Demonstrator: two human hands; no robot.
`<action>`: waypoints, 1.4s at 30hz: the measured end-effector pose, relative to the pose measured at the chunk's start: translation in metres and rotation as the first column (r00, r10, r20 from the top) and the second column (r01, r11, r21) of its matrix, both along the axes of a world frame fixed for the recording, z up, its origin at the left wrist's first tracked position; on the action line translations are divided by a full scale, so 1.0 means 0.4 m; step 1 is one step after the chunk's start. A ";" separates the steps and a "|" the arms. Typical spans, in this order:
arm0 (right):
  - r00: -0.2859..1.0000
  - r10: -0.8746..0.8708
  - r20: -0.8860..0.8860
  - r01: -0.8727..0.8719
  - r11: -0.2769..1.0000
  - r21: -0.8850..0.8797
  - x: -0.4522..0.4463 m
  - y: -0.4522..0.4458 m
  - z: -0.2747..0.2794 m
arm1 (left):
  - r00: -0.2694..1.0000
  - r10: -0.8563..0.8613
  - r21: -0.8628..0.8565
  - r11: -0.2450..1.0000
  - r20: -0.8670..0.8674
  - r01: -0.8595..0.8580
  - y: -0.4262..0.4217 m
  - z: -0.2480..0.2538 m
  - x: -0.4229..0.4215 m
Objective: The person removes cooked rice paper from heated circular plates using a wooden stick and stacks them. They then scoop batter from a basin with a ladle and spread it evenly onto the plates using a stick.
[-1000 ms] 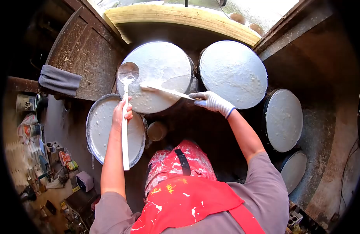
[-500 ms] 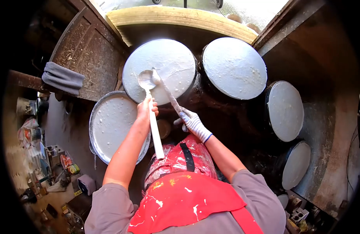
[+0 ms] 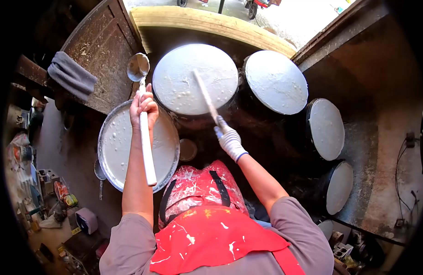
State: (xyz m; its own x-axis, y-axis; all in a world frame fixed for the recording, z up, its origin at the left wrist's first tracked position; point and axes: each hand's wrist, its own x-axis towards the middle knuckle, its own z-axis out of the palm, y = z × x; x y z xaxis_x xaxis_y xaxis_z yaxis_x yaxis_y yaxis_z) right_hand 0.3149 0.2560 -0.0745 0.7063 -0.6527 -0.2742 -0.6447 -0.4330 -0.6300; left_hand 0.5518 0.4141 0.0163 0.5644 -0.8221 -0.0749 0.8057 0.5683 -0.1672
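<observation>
My bare left hand (image 3: 144, 109) is wrapped round the white handle of a metal ladle (image 3: 138, 67), whose bowl is raised left of the centre drum. Below that hand lies a wide tub of white liquid (image 3: 115, 142). My right hand (image 3: 230, 140), in a striped glove, grips a pale stick (image 3: 205, 95). The stick's far end reaches over the white, lumpy surface of the centre drum (image 3: 179, 78); whether it touches cannot be told. Another white-topped drum (image 3: 276, 82) stands to its right.
Two more white-topped drums (image 3: 327, 129) (image 3: 340, 188) stand at the right. A grey cloth (image 3: 72, 75) hangs on a brown wooden panel (image 3: 99, 50) at the left. Beyond the drums runs a wooden beam (image 3: 211, 23). Mixed items (image 3: 60, 197) lie at the lower left.
The ladle has moved left and up, away from the centre drum and the stick. My right hand has shifted slightly right with the stick, which now points up and left over the drum.
</observation>
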 end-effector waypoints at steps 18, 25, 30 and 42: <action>0.937 0.340 -0.076 -0.339 0.841 -0.422 -0.055 -0.150 0.013 | 0.980 0.180 0.089 0.981 -0.090 -0.172 0.148 -0.044 -0.227; 0.977 0.169 0.130 -0.130 0.955 -0.266 -0.095 -0.205 0.065 | 0.981 0.195 0.109 0.975 -0.021 -0.192 0.104 -0.019 -0.255; 0.907 0.415 0.072 -0.380 0.880 -0.285 0.011 -0.133 0.038 | 0.979 0.200 0.136 0.972 -0.036 -0.194 0.076 -0.011 -0.277; 0.949 0.314 0.007 -0.289 0.882 -0.373 -0.114 -0.231 -0.001 | 0.963 0.269 0.199 0.944 -0.013 -0.262 0.102 -0.031 -0.320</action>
State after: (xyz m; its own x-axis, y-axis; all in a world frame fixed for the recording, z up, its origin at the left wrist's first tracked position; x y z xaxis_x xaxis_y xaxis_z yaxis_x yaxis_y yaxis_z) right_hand 0.2693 0.1637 -0.0750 0.8929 -0.4502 -0.0056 -0.4091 -0.8062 -0.4273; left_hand 0.4240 0.4550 0.0038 0.7536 -0.6102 -0.2442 0.6161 0.7853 -0.0610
